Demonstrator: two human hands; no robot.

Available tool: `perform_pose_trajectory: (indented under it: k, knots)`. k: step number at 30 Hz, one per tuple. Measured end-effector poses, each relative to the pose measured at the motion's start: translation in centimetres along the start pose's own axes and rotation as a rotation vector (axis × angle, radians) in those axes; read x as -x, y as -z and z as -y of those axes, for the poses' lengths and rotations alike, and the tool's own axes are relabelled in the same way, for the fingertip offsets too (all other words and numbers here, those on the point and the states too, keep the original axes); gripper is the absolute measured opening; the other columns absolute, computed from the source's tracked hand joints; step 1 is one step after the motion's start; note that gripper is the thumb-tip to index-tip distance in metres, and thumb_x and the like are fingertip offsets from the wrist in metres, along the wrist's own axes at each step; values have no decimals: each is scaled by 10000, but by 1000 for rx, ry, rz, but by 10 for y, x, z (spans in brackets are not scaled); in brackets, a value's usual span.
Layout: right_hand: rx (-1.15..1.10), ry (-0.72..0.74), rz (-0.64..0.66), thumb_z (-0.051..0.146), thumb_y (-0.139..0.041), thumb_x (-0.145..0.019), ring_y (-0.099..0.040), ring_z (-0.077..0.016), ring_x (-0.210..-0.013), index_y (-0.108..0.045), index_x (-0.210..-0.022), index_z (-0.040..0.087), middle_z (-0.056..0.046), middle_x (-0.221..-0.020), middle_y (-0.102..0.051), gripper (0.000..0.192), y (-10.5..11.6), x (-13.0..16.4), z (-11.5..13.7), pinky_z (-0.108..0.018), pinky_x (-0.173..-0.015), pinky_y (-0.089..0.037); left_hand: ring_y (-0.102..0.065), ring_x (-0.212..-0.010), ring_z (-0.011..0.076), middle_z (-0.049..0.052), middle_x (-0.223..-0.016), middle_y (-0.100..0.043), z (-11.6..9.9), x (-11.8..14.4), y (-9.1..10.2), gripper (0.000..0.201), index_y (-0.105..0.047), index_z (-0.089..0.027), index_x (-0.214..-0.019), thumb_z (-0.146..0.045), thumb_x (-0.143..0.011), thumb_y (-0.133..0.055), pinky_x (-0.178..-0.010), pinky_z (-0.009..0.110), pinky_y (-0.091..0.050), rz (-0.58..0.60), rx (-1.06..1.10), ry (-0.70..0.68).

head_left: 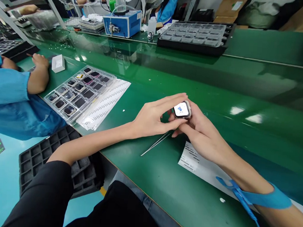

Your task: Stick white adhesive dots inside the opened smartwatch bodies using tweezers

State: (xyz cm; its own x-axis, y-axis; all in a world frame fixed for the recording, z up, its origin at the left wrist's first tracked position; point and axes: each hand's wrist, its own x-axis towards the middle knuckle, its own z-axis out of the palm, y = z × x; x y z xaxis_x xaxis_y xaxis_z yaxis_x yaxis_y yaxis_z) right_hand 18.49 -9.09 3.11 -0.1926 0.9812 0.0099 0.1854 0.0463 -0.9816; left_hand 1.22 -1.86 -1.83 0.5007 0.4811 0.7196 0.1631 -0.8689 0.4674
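A small square watch body (182, 109) with a white film and blue tab on its face is held just above the green bench (243, 141). My right hand (200, 129) cradles it from below and behind. My left hand (155, 115) pinches it from the left, fingers stretched over its top edge. Thin metal tweezers (155, 144) lie on the bench under my hands. A white label sheet (193, 158) lies under my right wrist, which wears a blue strap (260, 198).
A clear tray of several watch bodies (77, 92) lies on printed label sheets (107, 101) at left. A co-worker's arm in a blue sleeve (14, 92) rests beside it, near a small white box (58, 63). Black trays (197, 35) and a blue device (122, 23) stand beyond.
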Motion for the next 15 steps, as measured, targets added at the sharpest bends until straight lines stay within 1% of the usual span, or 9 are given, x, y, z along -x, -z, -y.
perform_pose_trajectory:
  k: [2, 3, 4, 5, 7, 10, 13, 15]
  knots:
    - [-97, -32, 42, 368, -719, -859, -651, -214, -931, -584, -1383, 321, -50, -1170, -668, 543, 1, 0, 4, -353, -718, -644, -714, -1315, 259, 154, -1501, -666, 1, -1, -1, 481, -572, -181, -1474, -377, -1035, -600, -978, 439, -677, -16, 4, -12]
    - [-139, -53, 60, 423, -712, -885, -663, -226, -976, -619, -1323, 315, -56, -1179, -676, 460, 1, 1, 6, -362, -745, -651, -699, -1341, 256, 152, -1489, -674, 1, -1, -1, 465, -566, -169, -1475, -333, -1040, -581, -1005, 439, -669, -26, 12, -19]
    - [-172, -69, 71, 499, -674, -927, -672, -238, -1020, -645, -1265, 307, -65, -1188, -685, 390, 2, 1, 7, -375, -776, -658, -692, -1352, 248, 150, -1478, -680, 0, -2, -1, 449, -565, -158, -1471, -286, -1041, -562, -1020, 427, -663, -36, 22, -29]
    - [-196, -80, 73, 575, -612, -968, -680, -247, -1052, -663, -1214, 300, -73, -1188, -695, 372, 3, 1, 8, -391, -808, -663, -690, -1352, 238, 145, -1467, -687, -1, -3, -1, 435, -568, -152, -1462, -245, -1038, -549, -1032, 412, -658, -47, 32, -45]
    - [-232, -87, 64, 667, -516, -1006, -689, -252, -1082, -681, -1130, 295, -79, -1156, -716, 426, 3, 1, 9, -414, -874, -660, -692, -1344, 228, 130, -1447, -700, -3, -4, 0, 407, -584, -159, -1432, -205, -1029, -553, -1055, 401, -647, -71, 42, -93]
    - [-277, -75, 45, 676, -562, -986, -697, -248, -1094, -679, -1070, 311, -60, -1120, -731, 393, 2, 1, 8, -420, -929, -646, -695, -1338, 238, 109, -1439, -712, -6, -6, 3, 395, -588, -193, -1418, -206, -1023, -576, -1047, 414, -654, -80, 30, -139]
    - [-297, -58, 39, 675, -604, -962, -698, -258, -1103, -676, -1035, 314, -55, -1128, -730, 376, 0, 1, 7, -439, -934, -646, -686, -1356, 250, 108, -1459, -704, -8, -6, 5, 396, -588, -207, -1418, -206, -1022, -569, -966, 398, -682, -75, 21, -131]
    - [-299, -53, 42, 685, -615, -948, -695, -271, -1116, -676, -1016, 304, -65, -1145, -730, 391, 0, 1, 6, -456, -935, -646, -689, -1351, 245, 105, -1472, -696, -10, -6, 6, 392, -592, -215, -1413, -205, -1023, -552, -941, 398, -690, -57, 22, -108]
